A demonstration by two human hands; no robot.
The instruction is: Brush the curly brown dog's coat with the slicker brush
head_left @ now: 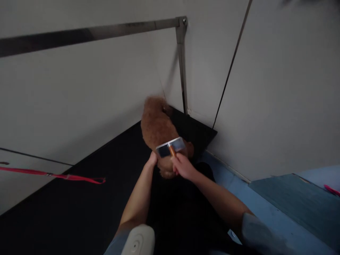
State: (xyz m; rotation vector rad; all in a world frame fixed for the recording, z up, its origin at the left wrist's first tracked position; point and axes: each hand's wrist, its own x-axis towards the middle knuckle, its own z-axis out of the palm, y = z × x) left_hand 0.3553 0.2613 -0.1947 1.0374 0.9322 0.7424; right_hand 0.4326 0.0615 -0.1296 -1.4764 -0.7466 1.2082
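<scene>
**Friend:** What do you hold?

**Me:** My right hand point(183, 166) is curled tight round the orange handle of a brush point(170, 147). Its flat silver head lies on the dog point(156, 125).

**Friend:** Any words on the brush?

**Me:** It is too blurry to read.

**Friend:** How does the dog look?

**Me:** Small, brown and curly. It is on the black table point(79, 198), near the far corner, close to the wall point(79, 99) and the metal bar point(182, 63).

**Friend:** And your other hand?

**Me:** My left hand point(152, 160) touches the dog just beside the brush. I cannot tell if it is spread or gripping, because the fur hides my fingers.

**Friend:** Anything else?

**Me:** A red leash point(61, 175) hangs at the left, well apart from the dog.
</scene>
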